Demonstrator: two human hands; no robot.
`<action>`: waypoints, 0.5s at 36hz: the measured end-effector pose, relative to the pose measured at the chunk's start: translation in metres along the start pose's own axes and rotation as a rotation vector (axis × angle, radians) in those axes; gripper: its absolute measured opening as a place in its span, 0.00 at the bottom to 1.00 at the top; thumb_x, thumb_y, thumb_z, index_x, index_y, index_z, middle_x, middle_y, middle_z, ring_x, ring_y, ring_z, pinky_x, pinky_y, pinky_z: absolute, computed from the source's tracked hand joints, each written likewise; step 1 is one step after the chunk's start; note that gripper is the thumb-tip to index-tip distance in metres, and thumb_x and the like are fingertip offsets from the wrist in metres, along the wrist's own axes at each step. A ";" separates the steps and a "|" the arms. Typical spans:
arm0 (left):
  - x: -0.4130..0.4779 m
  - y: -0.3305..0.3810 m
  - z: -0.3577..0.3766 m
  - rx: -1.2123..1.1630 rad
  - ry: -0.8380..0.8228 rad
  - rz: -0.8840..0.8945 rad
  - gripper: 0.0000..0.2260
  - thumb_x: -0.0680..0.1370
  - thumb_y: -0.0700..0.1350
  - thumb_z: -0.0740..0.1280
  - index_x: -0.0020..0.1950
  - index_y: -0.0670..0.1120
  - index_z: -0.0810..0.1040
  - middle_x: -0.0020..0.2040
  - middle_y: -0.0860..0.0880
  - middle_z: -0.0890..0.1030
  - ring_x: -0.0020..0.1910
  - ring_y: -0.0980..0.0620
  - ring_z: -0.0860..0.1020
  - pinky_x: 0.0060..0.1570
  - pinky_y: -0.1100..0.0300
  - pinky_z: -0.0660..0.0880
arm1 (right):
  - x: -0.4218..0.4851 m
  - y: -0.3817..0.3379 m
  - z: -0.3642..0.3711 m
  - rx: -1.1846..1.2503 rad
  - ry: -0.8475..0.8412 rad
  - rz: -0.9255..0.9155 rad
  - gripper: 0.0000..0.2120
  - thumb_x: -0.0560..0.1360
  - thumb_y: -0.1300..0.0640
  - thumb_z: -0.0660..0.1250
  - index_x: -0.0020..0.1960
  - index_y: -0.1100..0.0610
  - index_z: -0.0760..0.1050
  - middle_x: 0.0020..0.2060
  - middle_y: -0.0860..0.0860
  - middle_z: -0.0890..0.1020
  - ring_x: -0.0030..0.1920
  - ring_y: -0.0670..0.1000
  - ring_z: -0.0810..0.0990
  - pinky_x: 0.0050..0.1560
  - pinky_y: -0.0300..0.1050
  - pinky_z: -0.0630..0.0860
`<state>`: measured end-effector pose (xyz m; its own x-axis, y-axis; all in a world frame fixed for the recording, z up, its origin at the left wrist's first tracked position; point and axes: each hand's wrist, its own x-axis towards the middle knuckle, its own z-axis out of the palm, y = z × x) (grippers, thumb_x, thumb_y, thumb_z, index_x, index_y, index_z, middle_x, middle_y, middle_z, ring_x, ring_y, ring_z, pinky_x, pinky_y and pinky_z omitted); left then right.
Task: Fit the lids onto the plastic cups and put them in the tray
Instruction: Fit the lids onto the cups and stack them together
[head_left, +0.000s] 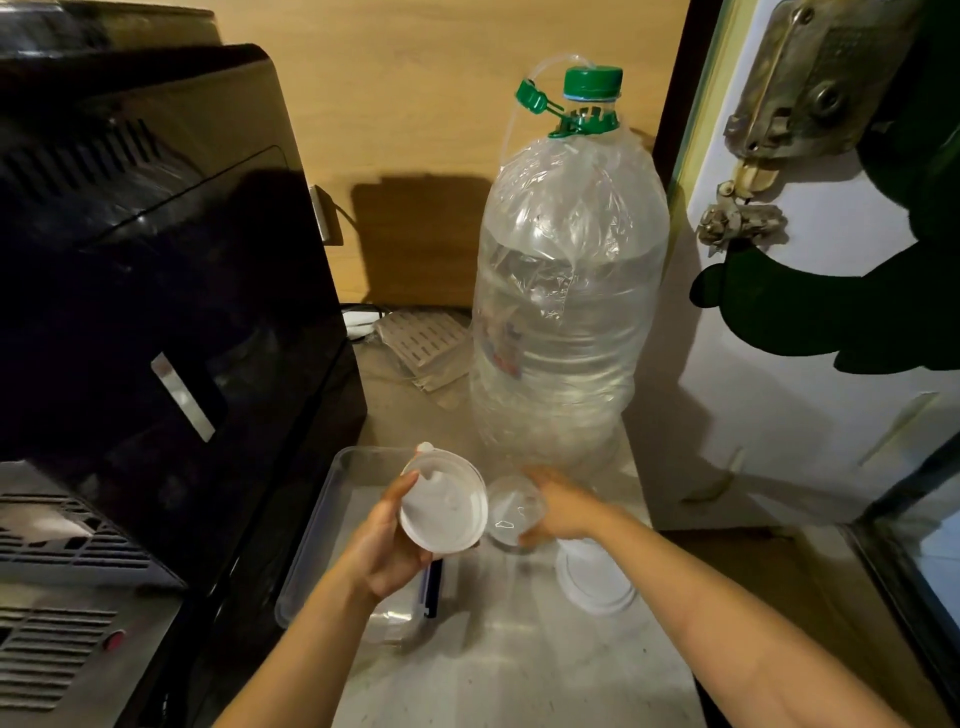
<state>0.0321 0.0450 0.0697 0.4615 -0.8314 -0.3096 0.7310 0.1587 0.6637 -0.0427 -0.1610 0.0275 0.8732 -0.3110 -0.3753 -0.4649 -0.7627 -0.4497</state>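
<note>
So, starting at the fingers (402, 488) of the left hand (384, 545): they're wrapped around a cup with a white lid (441, 506) already sitting on top, lid face tilted toward the camera, little sip tab sticking up at the far edge. Looks like this one is capped, though I can't tell if the lid is snapped all the way down. It's held up over the clear tray (332, 499), not set down in it yet.

The right hand (563, 506) is curled around a clear plastic cup (514, 512), just beside the lidded one, with the fingers closed on its far side. No lid on that one as far as I can see.

Just beyond the right wrist there's a stack of white lids (597, 582) on the tabletop (519, 665), so there's supply left. Something clear lies at the near end of the tray under the left forearm, maybe a cup, but it's too washed out to call. My guess on progress: early to middle. One cup capped and about to be placed, one in hand waiting for a lid.

Further out, a big water bottle (566, 291) with a green cap stands behind, and a black machine (156, 260) sits on the left.

Writing: the bottle has a colourful label, but it's blurred, can't read a word. No brands legible anywhere.
</note>
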 end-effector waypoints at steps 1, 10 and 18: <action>-0.001 0.001 0.001 0.000 0.004 0.003 0.37 0.46 0.54 0.82 0.54 0.56 0.77 0.54 0.44 0.77 0.52 0.40 0.75 0.36 0.43 0.81 | 0.004 -0.001 0.003 -0.040 -0.021 -0.005 0.50 0.61 0.48 0.77 0.74 0.51 0.52 0.74 0.53 0.59 0.72 0.55 0.61 0.69 0.48 0.64; -0.004 0.005 -0.002 0.006 0.129 0.048 0.13 0.67 0.51 0.62 0.50 0.53 0.78 0.52 0.43 0.77 0.51 0.41 0.75 0.37 0.44 0.81 | 0.021 -0.015 0.013 -0.353 -0.041 -0.090 0.45 0.63 0.46 0.75 0.73 0.55 0.55 0.69 0.57 0.66 0.69 0.59 0.65 0.65 0.51 0.66; 0.000 0.004 -0.008 -0.002 0.115 0.055 0.18 0.67 0.53 0.64 0.57 0.54 0.77 0.53 0.43 0.79 0.53 0.41 0.76 0.37 0.44 0.81 | 0.023 -0.009 0.010 -0.229 0.004 -0.116 0.48 0.63 0.48 0.75 0.74 0.57 0.52 0.71 0.57 0.64 0.70 0.59 0.64 0.68 0.50 0.65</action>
<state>0.0388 0.0499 0.0664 0.5552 -0.7548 -0.3493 0.7044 0.2034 0.6801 -0.0200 -0.1557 0.0154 0.9196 -0.2158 -0.3282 -0.3165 -0.9019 -0.2940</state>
